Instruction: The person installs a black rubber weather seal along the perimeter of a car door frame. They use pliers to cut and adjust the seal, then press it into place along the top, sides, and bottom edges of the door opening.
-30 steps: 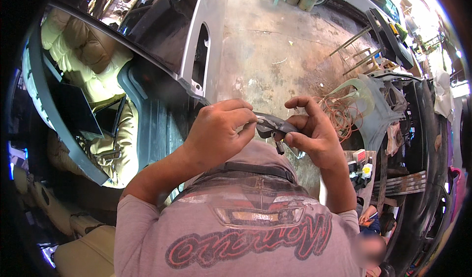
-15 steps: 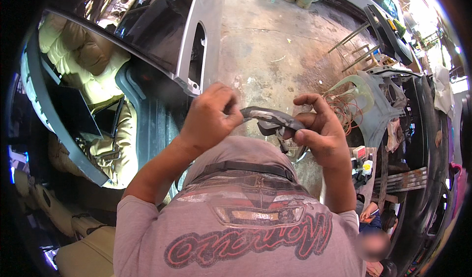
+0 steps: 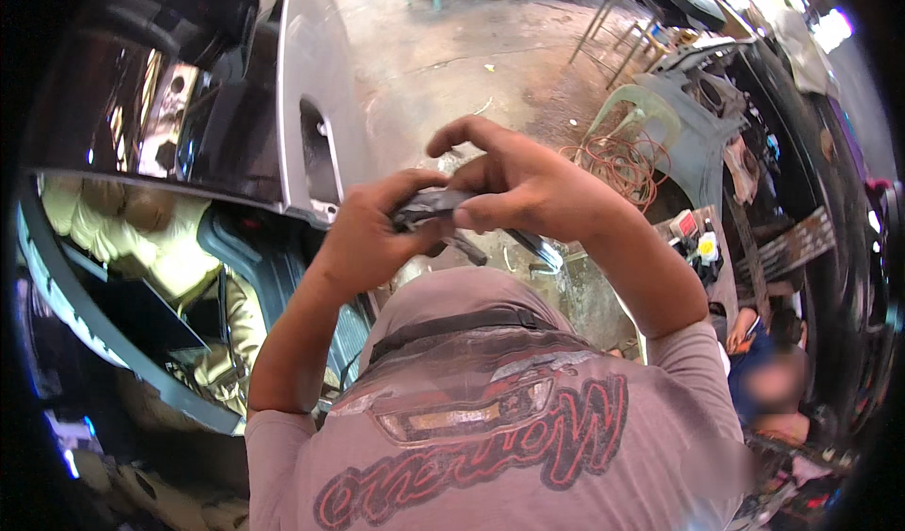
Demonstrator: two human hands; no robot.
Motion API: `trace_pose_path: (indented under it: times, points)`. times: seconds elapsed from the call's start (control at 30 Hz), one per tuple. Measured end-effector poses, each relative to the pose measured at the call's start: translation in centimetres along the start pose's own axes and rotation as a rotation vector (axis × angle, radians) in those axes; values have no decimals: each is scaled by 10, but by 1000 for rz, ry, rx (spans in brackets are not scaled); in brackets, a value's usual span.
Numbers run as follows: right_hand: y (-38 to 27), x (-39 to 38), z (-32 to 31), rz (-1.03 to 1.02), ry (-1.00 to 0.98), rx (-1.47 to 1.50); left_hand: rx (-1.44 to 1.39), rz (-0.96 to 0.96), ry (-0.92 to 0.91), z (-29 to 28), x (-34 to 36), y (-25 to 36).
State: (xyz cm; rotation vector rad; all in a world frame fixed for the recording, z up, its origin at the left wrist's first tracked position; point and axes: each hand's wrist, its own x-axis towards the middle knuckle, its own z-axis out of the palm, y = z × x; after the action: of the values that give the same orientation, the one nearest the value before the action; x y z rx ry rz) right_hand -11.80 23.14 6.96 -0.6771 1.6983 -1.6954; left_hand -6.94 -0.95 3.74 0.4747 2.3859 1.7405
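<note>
Both of my hands are raised in front of my chest, pressed together around a small dark curved trim piece (image 3: 426, 212). My left hand (image 3: 368, 240) grips its left end from below, fingers curled. My right hand (image 3: 520, 184) covers the piece from above, thumb and fingers pinching it, index finger arched. A thin dark end of the piece (image 3: 539, 249) pokes out below my right hand. Most of the part is hidden by my fingers. My grey printed shirt fills the lower middle of the view.
An open grey car door (image 3: 316, 88) stands at the left, with beige seats (image 3: 141, 239) inside the car. Stained concrete floor (image 3: 452, 50) lies ahead. A green plastic chair holds coiled orange wire (image 3: 622, 158). Another person (image 3: 765, 375) sits at lower right beside a dark vehicle (image 3: 834, 201).
My hands have risen and closed in on each other over the dark piece. My right hand now lies on top of it, where earlier it held the right end.
</note>
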Motion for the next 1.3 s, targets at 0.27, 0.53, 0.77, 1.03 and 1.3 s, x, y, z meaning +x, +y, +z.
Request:
trace_pose_path:
  times: [0.27, 0.53, 0.77, 1.03, 1.3]
  points:
    - [66, -17, -78, -68, 517, -132, -316, -12, 200, -52, -1, 0]
    - [177, -59, -84, 87, 721, 196, -459, -177, 334, -50, 2, 1]
    - [189, -71, -60, 10, 443, 756, -458, -224, 390, -44, 4, 0]
    - [187, -48, -41, -130, 197, 860, -403, -258, 449, -38, -3, -1]
    - [133, -37, -15, -273, -126, 1122, -67, -138, 285, 12, -15, -2]
